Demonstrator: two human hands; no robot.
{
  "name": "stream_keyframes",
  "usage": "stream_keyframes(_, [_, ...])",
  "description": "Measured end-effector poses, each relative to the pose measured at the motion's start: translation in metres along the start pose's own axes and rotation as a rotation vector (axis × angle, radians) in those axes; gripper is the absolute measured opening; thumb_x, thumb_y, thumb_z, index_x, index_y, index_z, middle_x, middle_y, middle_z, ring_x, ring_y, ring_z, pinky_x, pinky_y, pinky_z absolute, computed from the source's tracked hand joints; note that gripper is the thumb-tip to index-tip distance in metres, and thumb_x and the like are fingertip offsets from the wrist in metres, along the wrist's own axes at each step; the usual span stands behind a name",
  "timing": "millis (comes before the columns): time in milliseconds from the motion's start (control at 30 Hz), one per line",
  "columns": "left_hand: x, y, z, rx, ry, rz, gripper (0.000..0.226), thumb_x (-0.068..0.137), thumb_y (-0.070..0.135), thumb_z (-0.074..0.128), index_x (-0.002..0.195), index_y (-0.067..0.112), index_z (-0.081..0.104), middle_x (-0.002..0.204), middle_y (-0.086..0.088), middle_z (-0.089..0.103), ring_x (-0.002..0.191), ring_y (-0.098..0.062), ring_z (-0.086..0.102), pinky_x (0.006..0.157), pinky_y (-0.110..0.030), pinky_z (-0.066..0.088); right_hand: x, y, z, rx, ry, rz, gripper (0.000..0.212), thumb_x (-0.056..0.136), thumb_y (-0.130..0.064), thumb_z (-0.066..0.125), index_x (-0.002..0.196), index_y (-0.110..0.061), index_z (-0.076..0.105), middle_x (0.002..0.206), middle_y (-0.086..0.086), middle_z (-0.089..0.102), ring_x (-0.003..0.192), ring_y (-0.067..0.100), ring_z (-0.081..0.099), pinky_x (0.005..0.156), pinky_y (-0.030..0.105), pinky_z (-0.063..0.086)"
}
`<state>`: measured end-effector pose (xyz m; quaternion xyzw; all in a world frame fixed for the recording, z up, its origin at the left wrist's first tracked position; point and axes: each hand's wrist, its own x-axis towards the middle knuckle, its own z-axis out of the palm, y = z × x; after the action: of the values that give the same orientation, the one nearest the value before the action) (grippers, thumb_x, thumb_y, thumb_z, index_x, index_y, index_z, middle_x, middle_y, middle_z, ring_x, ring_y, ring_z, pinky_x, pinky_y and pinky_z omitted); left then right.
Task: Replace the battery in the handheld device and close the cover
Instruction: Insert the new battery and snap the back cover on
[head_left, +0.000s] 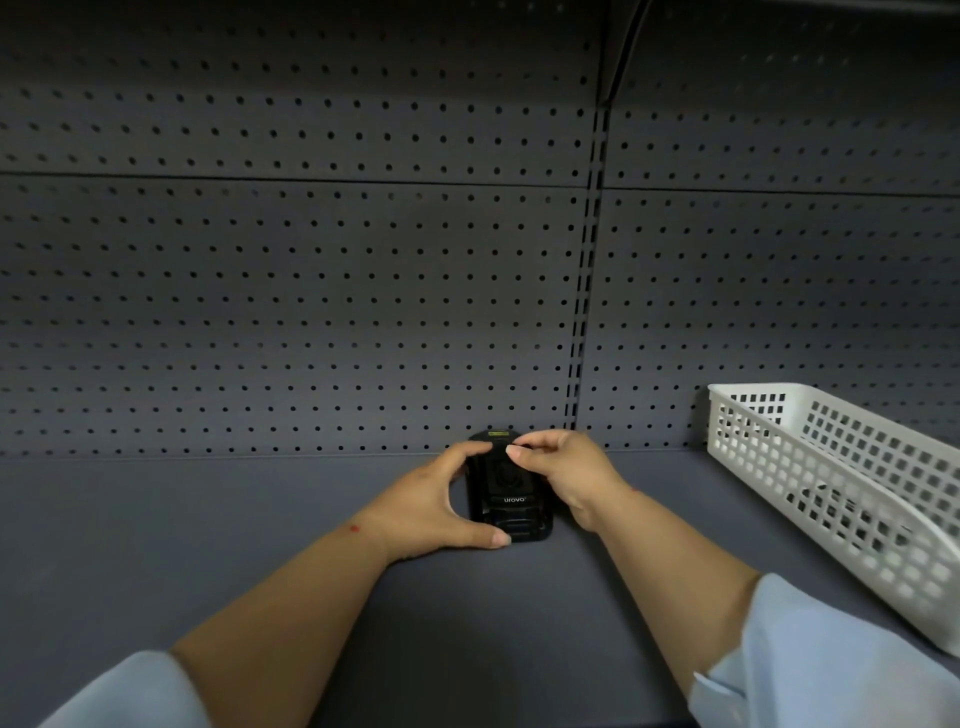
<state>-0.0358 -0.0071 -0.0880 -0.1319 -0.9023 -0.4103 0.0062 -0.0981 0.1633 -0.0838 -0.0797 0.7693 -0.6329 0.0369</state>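
The handheld device (506, 493) is small, black and made of hard plastic. It lies back side up on the grey shelf (260, 519), close to the wall with holes (311, 312). It looks light and stiff, so it should not bend or squash. The smooth plastic may be a bit slippery, and the cover clips could snap if pulled too hard. The best place to hold it is by its two long sides, with fingers kept off the cover on its back.

The left hand (436, 506) holds the device by its left side. Its thumb sits at the near bottom corner and its fingers curl around the top part. This keeps the device from sliding.

The right hand (558, 467) is bent over the top right side. Its thumb and fingers pinch at the upper part of the back, where the cover seems to be. I cannot tell if the cover is off or on.

Both arms reach forward, resting low over the shelf. A white basket (831, 467) stands well apart on the right.
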Motion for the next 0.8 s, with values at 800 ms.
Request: stream_keyframes(800, [0.003,-0.001,-0.002,0.172,0.009,0.049,0.073,0.062,0.048,0.078,0.127,0.033,0.048,0.135,0.010,0.045,0.120,-0.001,0.041,0.103,-0.019,0.029,-0.005,-0.003,-0.012,-0.934,-0.030,-0.330,0.038,0.092,-0.044,0.040,0.123,-0.026,0.054,0.115,0.003,0.053,0.115,0.020,0.045,0.095,0.034,0.039])
